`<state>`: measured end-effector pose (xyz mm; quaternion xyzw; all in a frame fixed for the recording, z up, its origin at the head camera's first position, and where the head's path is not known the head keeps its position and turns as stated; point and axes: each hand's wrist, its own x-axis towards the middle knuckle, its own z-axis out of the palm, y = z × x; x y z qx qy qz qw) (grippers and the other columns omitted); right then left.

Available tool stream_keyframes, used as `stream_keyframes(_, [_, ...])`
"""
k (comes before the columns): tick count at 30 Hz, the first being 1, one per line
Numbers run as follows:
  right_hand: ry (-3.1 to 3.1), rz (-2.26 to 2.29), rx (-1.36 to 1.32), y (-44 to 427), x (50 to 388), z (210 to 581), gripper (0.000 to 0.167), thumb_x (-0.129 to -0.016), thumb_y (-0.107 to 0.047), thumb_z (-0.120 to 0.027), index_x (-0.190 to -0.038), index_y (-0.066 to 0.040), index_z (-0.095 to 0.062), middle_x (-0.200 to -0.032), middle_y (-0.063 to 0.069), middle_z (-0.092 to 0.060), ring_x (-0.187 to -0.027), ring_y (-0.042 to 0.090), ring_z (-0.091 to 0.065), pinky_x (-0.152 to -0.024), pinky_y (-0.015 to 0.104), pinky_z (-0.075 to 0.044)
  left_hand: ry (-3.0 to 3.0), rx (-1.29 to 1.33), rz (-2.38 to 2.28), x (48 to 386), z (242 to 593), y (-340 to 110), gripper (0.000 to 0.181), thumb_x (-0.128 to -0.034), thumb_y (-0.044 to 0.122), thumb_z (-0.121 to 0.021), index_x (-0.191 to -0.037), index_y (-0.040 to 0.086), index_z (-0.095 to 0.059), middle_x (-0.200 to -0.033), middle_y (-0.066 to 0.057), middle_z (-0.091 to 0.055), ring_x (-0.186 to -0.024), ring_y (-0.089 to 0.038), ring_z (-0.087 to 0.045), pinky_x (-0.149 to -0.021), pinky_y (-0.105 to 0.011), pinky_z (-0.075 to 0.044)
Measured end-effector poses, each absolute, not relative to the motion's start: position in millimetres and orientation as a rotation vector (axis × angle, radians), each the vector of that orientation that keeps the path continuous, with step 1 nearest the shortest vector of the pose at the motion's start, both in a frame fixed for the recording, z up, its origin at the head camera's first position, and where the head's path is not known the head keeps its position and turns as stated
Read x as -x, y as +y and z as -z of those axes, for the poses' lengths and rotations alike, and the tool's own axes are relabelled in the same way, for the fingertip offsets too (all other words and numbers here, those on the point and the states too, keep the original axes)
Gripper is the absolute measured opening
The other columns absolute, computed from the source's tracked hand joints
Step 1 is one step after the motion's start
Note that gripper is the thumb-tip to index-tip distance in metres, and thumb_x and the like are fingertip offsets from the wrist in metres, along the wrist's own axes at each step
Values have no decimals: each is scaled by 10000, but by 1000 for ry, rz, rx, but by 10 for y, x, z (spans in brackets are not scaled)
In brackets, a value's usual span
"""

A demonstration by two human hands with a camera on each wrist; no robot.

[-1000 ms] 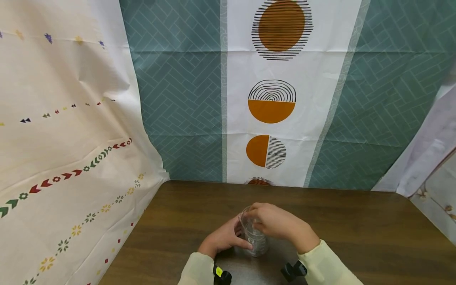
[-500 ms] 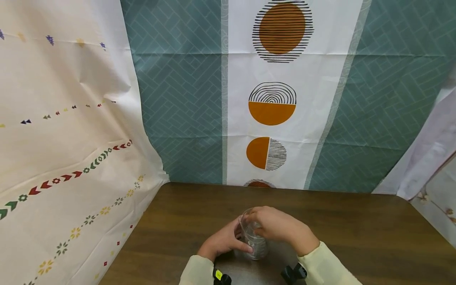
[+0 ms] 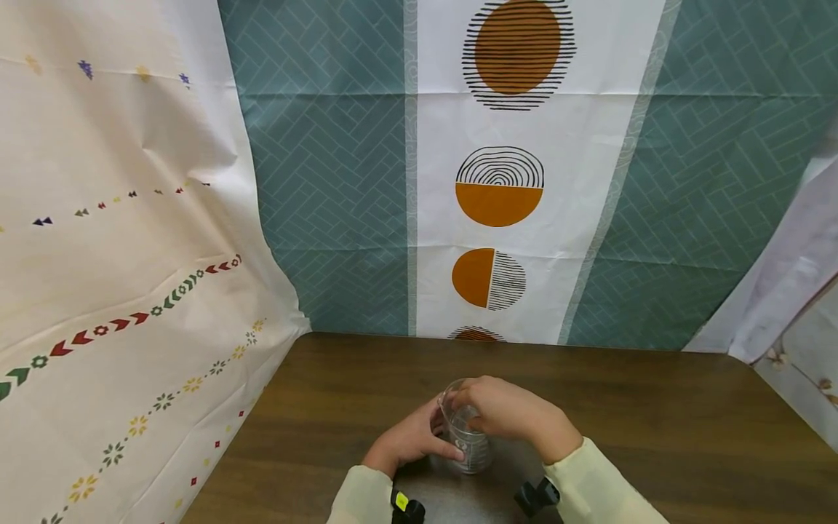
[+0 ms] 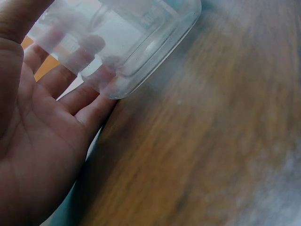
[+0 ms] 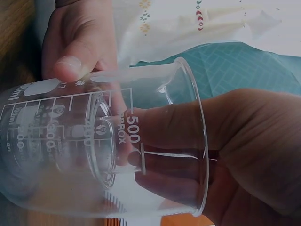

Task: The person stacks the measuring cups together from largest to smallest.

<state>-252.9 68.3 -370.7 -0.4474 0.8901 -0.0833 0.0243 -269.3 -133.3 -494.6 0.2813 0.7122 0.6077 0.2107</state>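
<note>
A large clear glass beaker (image 3: 476, 460) with white graduations stands at the near middle of the table, leaning slightly. My left hand (image 3: 411, 439) holds it from the left, thumb on the near side and fingers behind the glass. Inside sits a smaller clear beaker (image 5: 99, 141), its rim well below the large one's mouth. From the right, my right hand (image 3: 511, 413) reaches into the mouth; in the right wrist view its thumb and fingertips show just short of the small rim, with no clear contact. In the left wrist view the large beaker's base (image 4: 155, 59) is close to the wood.
The brown wooden table (image 3: 655, 415) extends around both hands. Behind it hangs a teal and white curtain (image 3: 327, 218) with orange circles. A cream patterned cloth (image 3: 131, 291) borders the left side, and pale cloth (image 3: 779, 269) the right.
Both hands and the beakers stay almost in place. The head view dips and returns slightly.
</note>
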Motion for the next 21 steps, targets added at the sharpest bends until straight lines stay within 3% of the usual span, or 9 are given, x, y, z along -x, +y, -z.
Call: stream_keyframes(21, [2728, 251, 1339, 635, 2580, 3736, 211, -789, -95, -762, -988, -163, -749, -976, -62, -711, -913, 108, -646, -820, 286, -539, 1964, -789, -1697, 2693, 4944, -1335, 948, -809, 193, -795, -1514, 383, -190, -1578, 78, -293, -1436, -139, -323, -1153, -386, -319])
